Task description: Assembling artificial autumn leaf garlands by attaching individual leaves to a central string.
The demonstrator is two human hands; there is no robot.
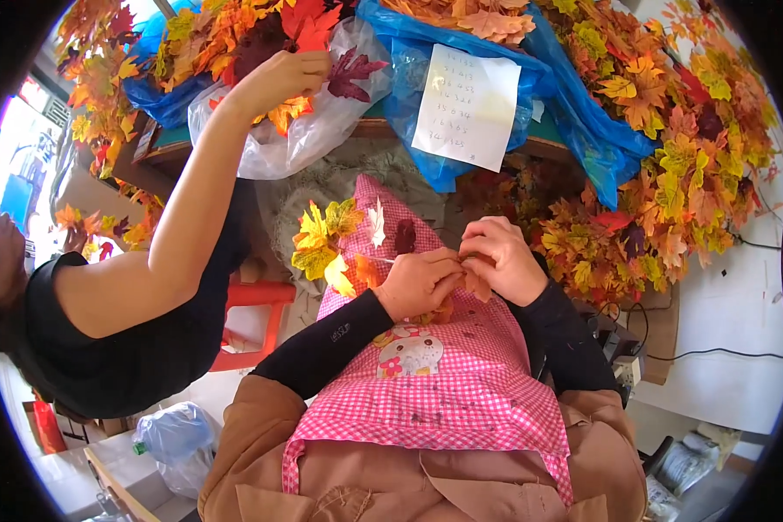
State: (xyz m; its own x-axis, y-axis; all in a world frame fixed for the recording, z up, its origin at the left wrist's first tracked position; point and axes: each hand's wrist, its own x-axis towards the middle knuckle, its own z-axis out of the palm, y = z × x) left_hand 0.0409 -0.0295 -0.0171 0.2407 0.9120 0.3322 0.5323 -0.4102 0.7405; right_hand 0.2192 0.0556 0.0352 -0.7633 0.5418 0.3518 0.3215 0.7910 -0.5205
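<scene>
Over my lap, both my hands are closed and close together. Between the fingers of my left hand (419,283) runs the thin pale stem (379,258) of an artificial leaf garland. Yellow and green maple leaves (319,239) hang from the garland on the left, with an orange leaf (367,271) nearer the hand. My right hand (503,259) pinches at a brownish-orange leaf (477,285) beside the left fingertips; the exact grip is partly hidden. A white leaf (377,222) and a dark red leaf (405,236) lie on the pink checked apron (461,391).
At left, another person's hand (297,76) reaches over a clear plastic bag (296,143) by a dark red leaf (354,73). Blue bags (435,170) of leaves and a handwritten sheet (466,106) line the table edge. Leaf garlands (661,174) hang at right. A red stool (257,317) stands left.
</scene>
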